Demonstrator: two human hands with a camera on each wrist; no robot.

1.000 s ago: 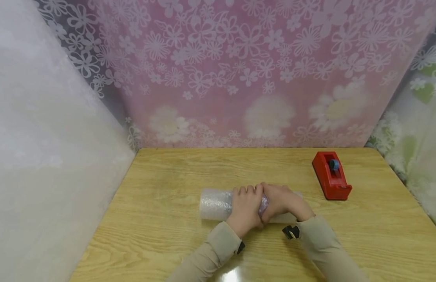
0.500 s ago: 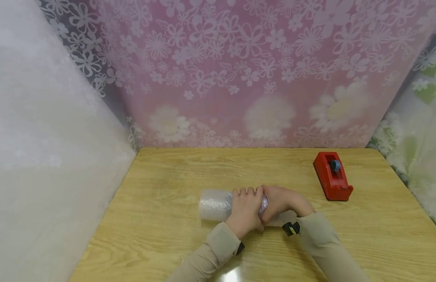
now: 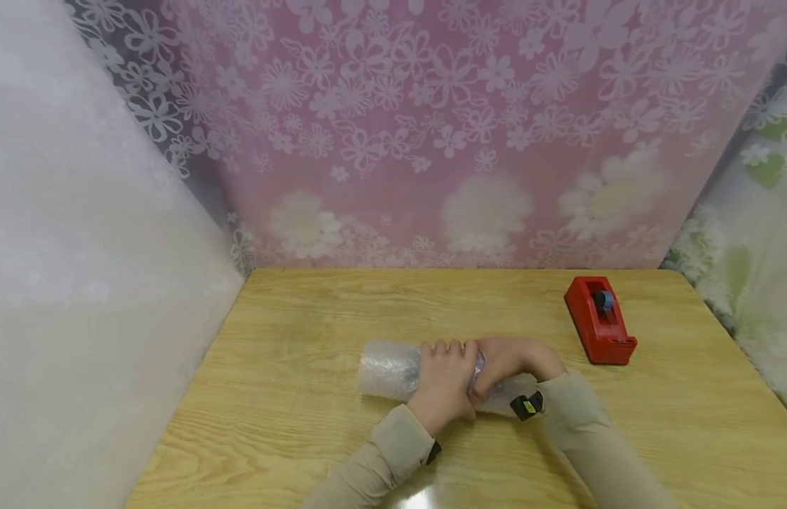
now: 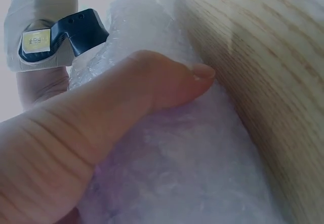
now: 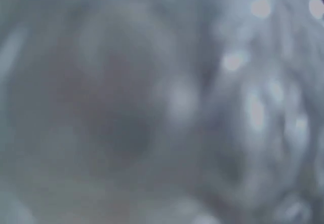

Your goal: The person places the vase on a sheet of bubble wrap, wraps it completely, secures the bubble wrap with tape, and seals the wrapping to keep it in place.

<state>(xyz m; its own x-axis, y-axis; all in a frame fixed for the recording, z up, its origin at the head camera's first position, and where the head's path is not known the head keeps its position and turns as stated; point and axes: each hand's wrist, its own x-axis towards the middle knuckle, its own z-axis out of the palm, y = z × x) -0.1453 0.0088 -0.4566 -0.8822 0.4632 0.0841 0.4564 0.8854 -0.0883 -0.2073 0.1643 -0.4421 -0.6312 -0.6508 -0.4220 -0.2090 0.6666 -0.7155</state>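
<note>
A bubble-wrap roll [image 3: 388, 369] lies crosswise on the wooden table, with something purplish showing through its middle. My left hand [image 3: 442, 382] grips it from above, the thumb lying along its near side in the left wrist view, where the bubble wrap [image 4: 202, 153] fills the centre. Right beside it, my right hand [image 3: 504, 359] holds the roll's middle with bent wrist, thumb and forefinger meeting the left hand. The roll's right end sags under the right wrist. Only blurred, shiny bubble wrap [image 5: 263, 107] shows in the right wrist view. What lies inside the wrap is mostly hidden.
A red tape dispenser [image 3: 600, 320] with a small blue roll of tape stands at the table's back right. The wooden table [image 3: 291, 424] meets a pink floral curtain [image 3: 393, 141] behind and pale cloth at both sides.
My right wrist has lifted and turned a little, and the wrap's right end has shifted down toward the near side. The left hand has barely moved on the roll.
</note>
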